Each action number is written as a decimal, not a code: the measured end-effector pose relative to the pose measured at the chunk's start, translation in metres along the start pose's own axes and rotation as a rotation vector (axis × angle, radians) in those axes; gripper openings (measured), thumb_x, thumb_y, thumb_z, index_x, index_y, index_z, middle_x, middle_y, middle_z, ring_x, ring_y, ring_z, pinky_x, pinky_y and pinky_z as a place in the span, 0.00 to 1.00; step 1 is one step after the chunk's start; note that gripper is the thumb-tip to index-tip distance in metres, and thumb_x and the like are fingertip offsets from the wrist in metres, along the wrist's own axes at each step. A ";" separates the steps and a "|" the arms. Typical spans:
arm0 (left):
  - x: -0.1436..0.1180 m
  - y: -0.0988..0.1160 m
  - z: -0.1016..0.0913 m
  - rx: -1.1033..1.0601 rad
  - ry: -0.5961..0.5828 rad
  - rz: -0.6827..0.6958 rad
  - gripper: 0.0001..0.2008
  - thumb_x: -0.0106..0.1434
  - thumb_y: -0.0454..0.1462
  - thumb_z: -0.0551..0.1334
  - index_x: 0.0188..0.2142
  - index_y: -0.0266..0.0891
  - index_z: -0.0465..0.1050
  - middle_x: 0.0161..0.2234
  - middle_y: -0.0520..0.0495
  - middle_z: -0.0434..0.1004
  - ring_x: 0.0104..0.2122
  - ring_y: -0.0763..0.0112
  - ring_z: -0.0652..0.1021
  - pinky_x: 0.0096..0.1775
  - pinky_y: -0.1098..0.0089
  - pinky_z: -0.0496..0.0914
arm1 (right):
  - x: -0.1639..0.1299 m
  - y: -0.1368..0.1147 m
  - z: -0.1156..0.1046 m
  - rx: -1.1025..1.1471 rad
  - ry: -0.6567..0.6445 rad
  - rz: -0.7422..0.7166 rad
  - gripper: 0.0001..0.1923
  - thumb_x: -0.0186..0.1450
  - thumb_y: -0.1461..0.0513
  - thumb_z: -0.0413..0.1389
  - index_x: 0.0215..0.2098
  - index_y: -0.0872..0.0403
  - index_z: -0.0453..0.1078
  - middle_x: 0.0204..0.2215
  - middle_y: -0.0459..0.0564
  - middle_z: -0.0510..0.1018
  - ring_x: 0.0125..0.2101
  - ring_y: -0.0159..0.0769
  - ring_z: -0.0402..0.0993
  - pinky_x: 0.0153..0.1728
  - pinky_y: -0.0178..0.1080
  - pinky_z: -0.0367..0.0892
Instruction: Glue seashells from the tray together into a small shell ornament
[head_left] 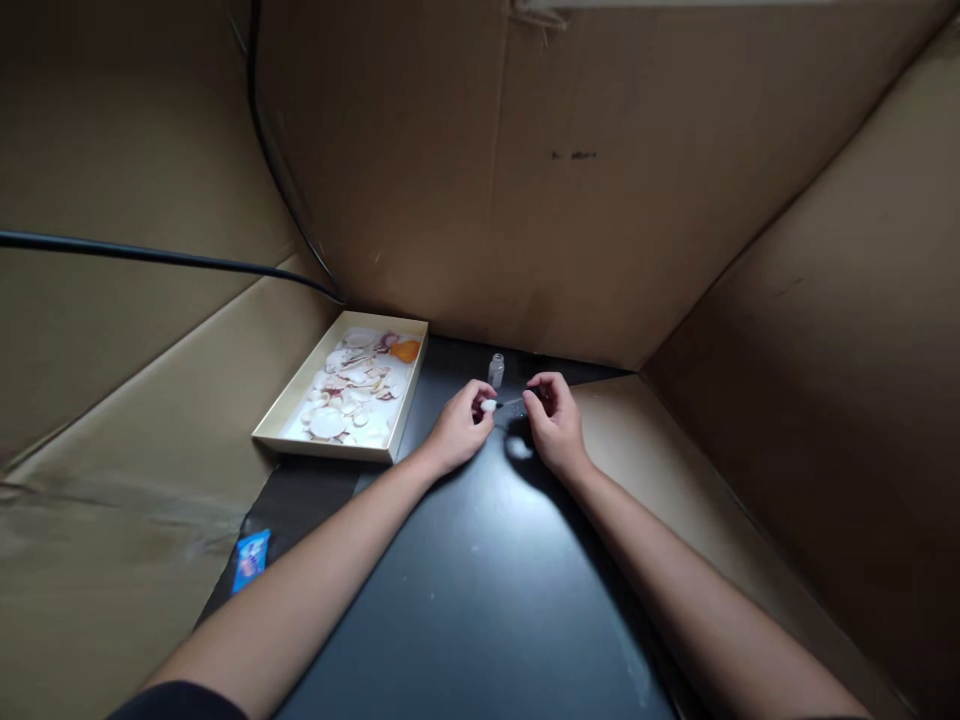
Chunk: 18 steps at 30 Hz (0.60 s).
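Note:
My left hand is closed, pinching a small white piece that looks like a shell. My right hand is also closed, its thumb and fingertips round the end of a thin brush-like stick. The stick points left, its dark tip at or very near the white piece; I cannot tell whether they touch. Just behind the fingers a small clear bottle stands upright with no cap on its neck. Left of my hands, a shallow cream box holds many pale shells.
An orange shell lies in the box's far right corner. A blue wrapper is near the dark table's left edge. Cardboard walls enclose the back and sides. A black cable runs along the left.

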<state>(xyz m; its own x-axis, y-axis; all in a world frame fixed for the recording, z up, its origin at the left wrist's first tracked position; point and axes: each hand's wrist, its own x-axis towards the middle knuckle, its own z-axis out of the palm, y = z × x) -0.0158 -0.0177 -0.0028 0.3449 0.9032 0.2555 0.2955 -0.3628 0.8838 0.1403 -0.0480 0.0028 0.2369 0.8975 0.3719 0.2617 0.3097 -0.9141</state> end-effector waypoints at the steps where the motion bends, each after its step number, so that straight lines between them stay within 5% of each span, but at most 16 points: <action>1: -0.001 0.000 0.000 0.013 0.005 0.010 0.09 0.56 0.29 0.57 0.38 0.37 0.65 0.33 0.49 0.69 0.32 0.74 0.70 0.36 0.73 0.66 | -0.001 -0.001 -0.001 -0.014 0.028 -0.001 0.08 0.62 0.58 0.53 0.36 0.53 0.62 0.27 0.43 0.66 0.26 0.29 0.59 0.29 0.34 0.57; 11: -0.014 0.004 -0.002 0.037 -0.020 -0.057 0.06 0.60 0.33 0.57 0.36 0.35 0.72 0.31 0.48 0.72 0.30 0.73 0.71 0.34 0.73 0.65 | -0.012 -0.003 -0.003 -0.086 0.026 0.000 0.07 0.60 0.58 0.52 0.36 0.53 0.62 0.25 0.42 0.64 0.27 0.30 0.60 0.31 0.33 0.57; 18: -0.018 0.002 0.001 -0.195 -0.051 -0.222 0.04 0.63 0.36 0.56 0.35 0.36 0.62 0.30 0.49 0.73 0.24 0.78 0.71 0.29 0.75 0.65 | -0.012 -0.005 -0.002 -0.084 0.040 0.013 0.07 0.60 0.58 0.51 0.34 0.53 0.62 0.25 0.42 0.65 0.27 0.29 0.59 0.31 0.33 0.57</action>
<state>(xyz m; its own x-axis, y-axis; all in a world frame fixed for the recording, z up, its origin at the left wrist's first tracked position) -0.0204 -0.0346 -0.0058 0.3367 0.9411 0.0319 0.1941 -0.1025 0.9756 0.1383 -0.0610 0.0031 0.2773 0.8875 0.3681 0.3352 0.2697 -0.9027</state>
